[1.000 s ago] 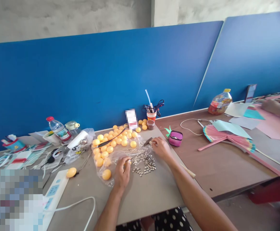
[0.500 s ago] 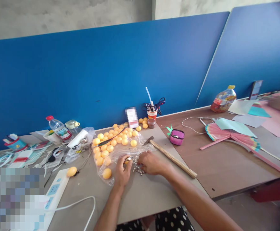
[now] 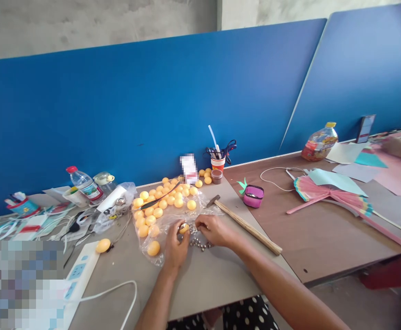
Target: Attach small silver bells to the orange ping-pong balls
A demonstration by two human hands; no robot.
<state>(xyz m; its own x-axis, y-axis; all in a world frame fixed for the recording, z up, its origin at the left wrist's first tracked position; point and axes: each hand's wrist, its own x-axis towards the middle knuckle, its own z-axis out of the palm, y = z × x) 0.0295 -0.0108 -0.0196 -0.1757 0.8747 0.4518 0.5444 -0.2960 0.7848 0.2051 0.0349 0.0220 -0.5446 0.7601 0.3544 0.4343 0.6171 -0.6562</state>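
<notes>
My left hand (image 3: 176,245) is closed around an orange ball (image 3: 184,228) that looks like a ping-pong ball, part of it hidden by the fingers. Just to the right, my right hand (image 3: 212,230) has its fingers bent together in a pinch; whatever is between them is too small to make out. Small shiny metal beads (image 3: 200,245) lie loose on the table below and between my hands. Behind my left hand, many more orange balls (image 3: 157,212) rest on a clear plastic bag (image 3: 168,218), with a thin black tool (image 3: 159,199) lying across them.
A wooden-handled hammer (image 3: 250,227) lies right of my hands, near a purple pouch (image 3: 253,196). A cup of pens (image 3: 217,162) stands at the back. On the left are a power strip (image 3: 80,270) and a water bottle (image 3: 86,185). Another person's hand (image 3: 398,146) is far right.
My left hand has turned so more of its orange ball shows. The right hand has lifted slightly from the beads and its fingers have drawn together.
</notes>
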